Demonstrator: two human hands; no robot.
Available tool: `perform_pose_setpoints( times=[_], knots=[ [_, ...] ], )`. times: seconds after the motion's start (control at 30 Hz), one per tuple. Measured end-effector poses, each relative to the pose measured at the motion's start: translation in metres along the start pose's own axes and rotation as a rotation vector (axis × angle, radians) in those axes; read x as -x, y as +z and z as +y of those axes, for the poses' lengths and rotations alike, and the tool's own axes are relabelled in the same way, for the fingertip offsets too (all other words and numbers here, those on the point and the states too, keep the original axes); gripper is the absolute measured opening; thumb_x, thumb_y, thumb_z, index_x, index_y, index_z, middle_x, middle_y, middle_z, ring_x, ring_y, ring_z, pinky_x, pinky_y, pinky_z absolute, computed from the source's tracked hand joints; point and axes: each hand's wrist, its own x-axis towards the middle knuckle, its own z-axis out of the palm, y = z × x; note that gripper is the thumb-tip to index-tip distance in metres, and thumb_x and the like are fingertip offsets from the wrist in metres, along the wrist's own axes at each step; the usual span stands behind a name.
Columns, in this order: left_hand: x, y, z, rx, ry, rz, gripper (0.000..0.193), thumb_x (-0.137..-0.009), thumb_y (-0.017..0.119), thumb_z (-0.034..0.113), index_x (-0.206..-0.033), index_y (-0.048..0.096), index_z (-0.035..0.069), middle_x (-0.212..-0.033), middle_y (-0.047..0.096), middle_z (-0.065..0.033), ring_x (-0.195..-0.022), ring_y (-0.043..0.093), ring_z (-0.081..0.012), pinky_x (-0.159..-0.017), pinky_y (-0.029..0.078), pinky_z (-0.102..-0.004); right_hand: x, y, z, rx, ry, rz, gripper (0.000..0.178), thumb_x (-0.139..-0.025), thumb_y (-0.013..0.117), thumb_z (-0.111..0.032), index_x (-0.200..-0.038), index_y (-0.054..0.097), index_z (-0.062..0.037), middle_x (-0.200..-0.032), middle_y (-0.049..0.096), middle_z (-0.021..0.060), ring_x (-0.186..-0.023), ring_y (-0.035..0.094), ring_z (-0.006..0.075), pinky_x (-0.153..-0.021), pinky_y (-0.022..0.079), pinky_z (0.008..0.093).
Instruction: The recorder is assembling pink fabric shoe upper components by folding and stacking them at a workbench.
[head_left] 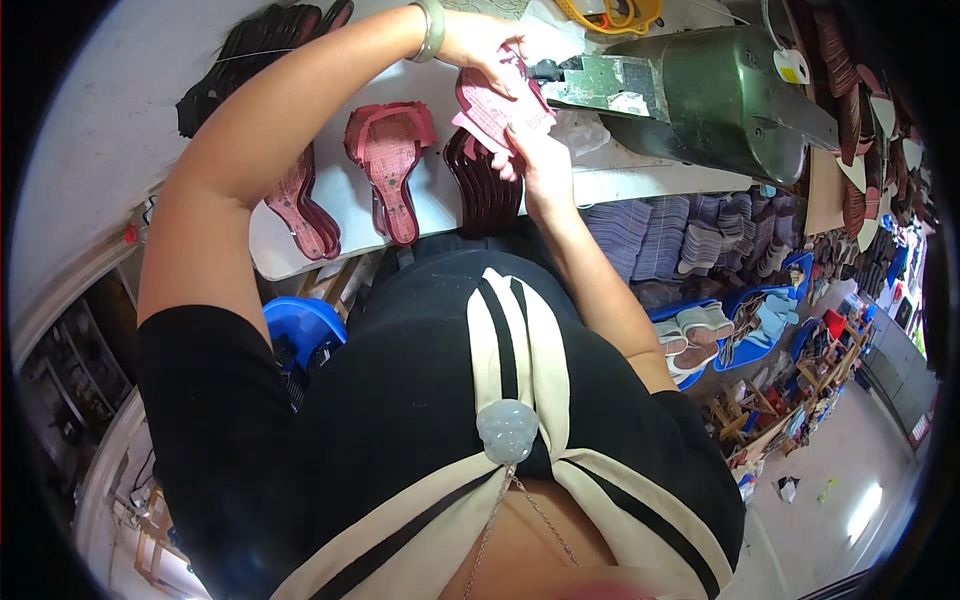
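Both my hands are closed on a pink shoe insole (pixel 490 108) with loose, ragged flaps round its edge. My left hand (pixel 478 42), a pale bangle on its wrist, grips the far end. My right hand (pixel 540 168) pinches the near edge. The insole lies against the narrow working end of a green machine (pixel 690 100); the exact contact is hidden by my fingers and the insole. Left of it, a pink insole with flared flaps (pixel 390 165) rests on the white table (pixel 345 220). More pink insoles (pixel 303 215) lie further left, partly behind my left arm.
Dark red insoles (pixel 484 190) stand stacked below my hands. A tied dark bundle (pixel 255 60) sits at the far left, a yellow basket (pixel 640 15) at the back. Stacked grey-purple pieces (pixel 660 235) and blue bins (pixel 760 345) fill the right; another blue bin (pixel 303 325) is beside me.
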Motion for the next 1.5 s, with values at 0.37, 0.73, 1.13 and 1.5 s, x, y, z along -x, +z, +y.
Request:
perform_pose_setpoints(
  times=[0.37, 0.73, 1.13, 1.5],
  knots=[
    [0.015, -0.01, -0.018, 0.137, 0.059, -0.058, 0.044, -0.08, 0.066, 0.026, -0.12, 0.056, 0.01, -0.113, 0.06, -0.009, -0.103, 0.054, -0.0205, -0.095, 0.041, -0.0338, -0.018, 0.009, -0.015, 0.003, 0.028, -0.014, 0.024, -0.089, 0.056, -0.021, -0.079, 0.063, 0.0001, -0.06, 0.061, 0.0055, -0.046, 0.051, 0.0075, -0.041, 0.035, 0.0186],
    [0.038, 0.033, -0.018, 0.528, -0.071, 0.247, 0.027, -0.083, 0.066, 0.015, -0.106, 0.056, 0.005, -0.093, 0.059, -0.0009, -0.084, 0.053, -0.0073, -0.075, 0.046, -0.0227, -0.021, 0.001, -0.028, 0.069, -0.019, 0.012, 0.025, -0.088, 0.059, -0.025, -0.078, 0.064, -0.0023, -0.059, 0.06, 0.0034, -0.044, 0.049, 0.0064, -0.042, 0.034, 0.018],
    [0.054, 0.061, -0.015, 0.218, -0.17, 0.62, 0.037, -0.083, 0.065, 0.026, -0.112, 0.057, 0.004, -0.099, 0.062, -0.0062, -0.09, 0.057, -0.0125, -0.082, 0.046, -0.0256, -0.017, 0.013, -0.02, 0.026, -0.058, -0.032, 0.018, -0.085, 0.062, -0.019, -0.078, 0.064, -0.0026, -0.061, 0.061, 0.0032, -0.045, 0.047, 0.0058, -0.043, 0.033, 0.0182],
    [0.06, 0.112, 0.014, 0.234, -0.232, 0.959, 0.046, -0.081, 0.062, 0.04, -0.115, 0.058, 0.01, -0.106, 0.063, -0.0154, -0.096, 0.061, -0.03, -0.085, 0.047, -0.034, -0.025, -0.018, -0.025, 0.265, -0.123, -0.091, 0.018, -0.085, 0.062, -0.019, -0.08, 0.066, -0.0018, -0.062, 0.061, 0.003, -0.048, 0.052, 0.007, -0.045, 0.04, 0.0193]
  ],
)
